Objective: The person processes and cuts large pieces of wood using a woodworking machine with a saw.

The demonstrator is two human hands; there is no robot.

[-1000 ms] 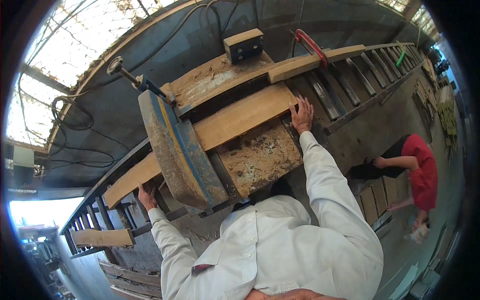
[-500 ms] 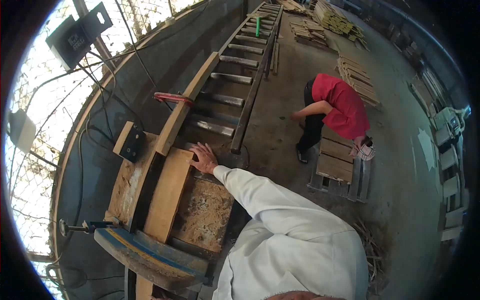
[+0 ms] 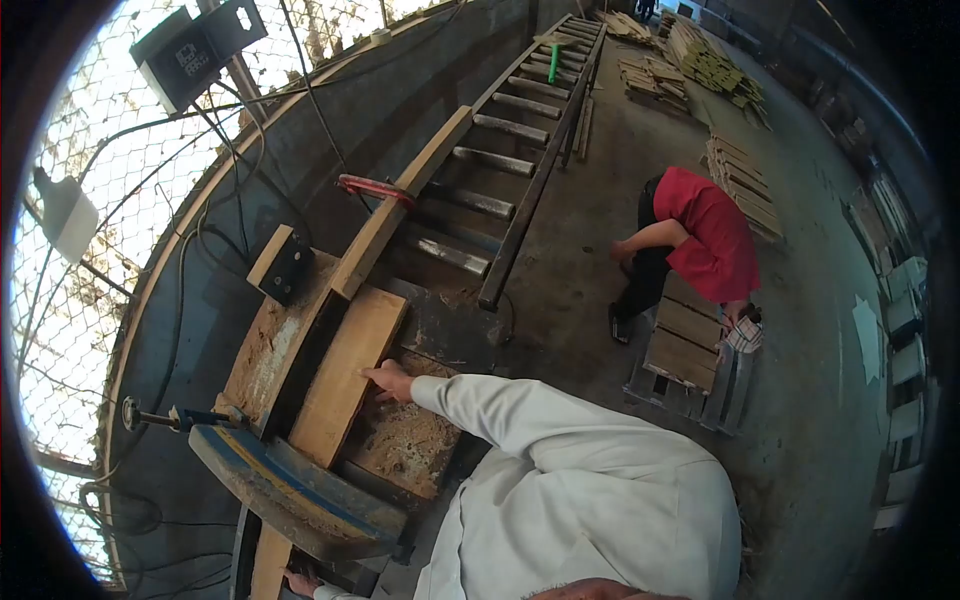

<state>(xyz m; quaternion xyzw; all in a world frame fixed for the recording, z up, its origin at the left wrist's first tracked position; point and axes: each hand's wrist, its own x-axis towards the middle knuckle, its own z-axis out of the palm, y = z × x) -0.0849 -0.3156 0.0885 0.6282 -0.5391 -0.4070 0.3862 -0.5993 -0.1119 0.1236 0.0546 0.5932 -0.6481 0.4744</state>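
A flat wooden board (image 3: pixel 347 372) lies along the dark fence of a woodworking machine and runs under its blue, curved cover (image 3: pixel 300 490). My right hand (image 3: pixel 392 381) grips the board's near side edge, thumb and fingers closed about it, over a sawdust-covered metal table (image 3: pixel 415 440). Beyond the cover, a wooden length (image 3: pixel 270 563) comes out at the bottom; the cover hides whether it is the same board. At its edge is my left hand (image 3: pixel 303 583), partly cut off by the frame, with fingers closed against the wood.
A wooden beam (image 3: pixel 400 205) held by a red clamp (image 3: pixel 375 188) extends the fence. Behind it stretches a roller conveyor (image 3: pixel 510 160). A co-worker in a red shirt (image 3: pixel 705 230) bends over stacked boards (image 3: pixel 682 352). Cables and a switch box (image 3: pixel 180 60) hang by the mesh window.
My right hand has moved from the board's far end down along its side, its spread fingers now closed. My left hand has come into view at the bottom. The whole view has shifted slightly.
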